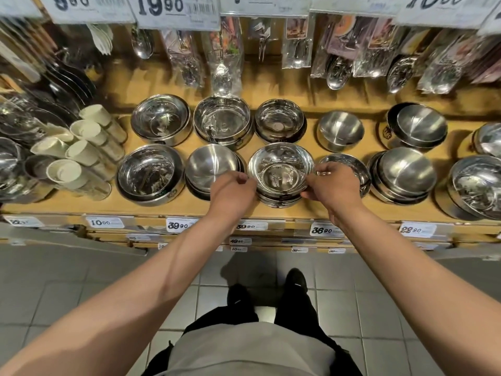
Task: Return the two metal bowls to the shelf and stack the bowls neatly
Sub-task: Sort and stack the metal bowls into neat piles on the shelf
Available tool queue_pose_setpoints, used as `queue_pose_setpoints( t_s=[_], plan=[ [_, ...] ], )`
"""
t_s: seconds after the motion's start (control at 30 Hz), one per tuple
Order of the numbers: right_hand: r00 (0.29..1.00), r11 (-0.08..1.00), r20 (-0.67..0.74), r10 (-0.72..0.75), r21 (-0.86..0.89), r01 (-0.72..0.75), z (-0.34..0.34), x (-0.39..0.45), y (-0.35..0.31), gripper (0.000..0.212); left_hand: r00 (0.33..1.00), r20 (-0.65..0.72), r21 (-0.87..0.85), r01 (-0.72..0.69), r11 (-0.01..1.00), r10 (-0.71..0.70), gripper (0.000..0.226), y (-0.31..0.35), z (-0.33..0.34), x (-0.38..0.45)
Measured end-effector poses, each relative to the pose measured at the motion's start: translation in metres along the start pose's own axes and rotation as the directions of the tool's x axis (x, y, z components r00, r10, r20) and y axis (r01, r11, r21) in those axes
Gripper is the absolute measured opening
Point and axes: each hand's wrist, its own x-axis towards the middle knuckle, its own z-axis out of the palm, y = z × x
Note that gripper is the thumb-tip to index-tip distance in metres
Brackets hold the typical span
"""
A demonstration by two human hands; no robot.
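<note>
A shiny metal bowl (280, 169) sits on top of a short stack of like bowls (276, 200) in the front row of the wooden shelf (81, 206). My left hand (233, 187) pinches the bowl's left rim with curled fingers. My right hand (334, 184), with a ring on one finger, grips its right rim and side. A brushed metal bowl stack (210, 165) stands just left of it, partly hidden by my left hand. Another shallow bowl (352, 165) lies behind my right hand.
More metal bowl stacks fill the back row (222, 119) and both sides (405, 172). White cups (81, 151) lie stacked at the left. Packaged spoons (223, 55) hang above the shelf. Price tags (177, 226) line the shelf's front edge; tiled floor lies below.
</note>
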Motion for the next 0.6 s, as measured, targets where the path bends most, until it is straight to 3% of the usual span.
queue_pose_setpoints(
  t_s=[0.2, 0.43, 0.6],
  plan=[
    [0.999, 0.994, 0.0, -0.051, -0.097, 0.05, 0.0, 0.0, 0.016, 0.011, 0.996, -0.081, 0.047, -0.026, 0.999, 0.03, 0.02, -0.002, 0.01, 0.001],
    [0.972, 0.941, -0.037, -0.233, -0.26, 0.216, 0.002, -0.006, 0.024, 0.012, 0.996, -0.071, 0.111, -0.037, 0.993, 0.045, 0.019, 0.002, 0.01, 0.002],
    [0.955, 0.921, -0.032, -0.296, -0.276, 0.276, 0.004, -0.01, 0.029, 0.016, 0.997, -0.073, 0.135, -0.026, 0.991, 0.036, 0.026, 0.003, 0.009, 0.002]
  ],
)
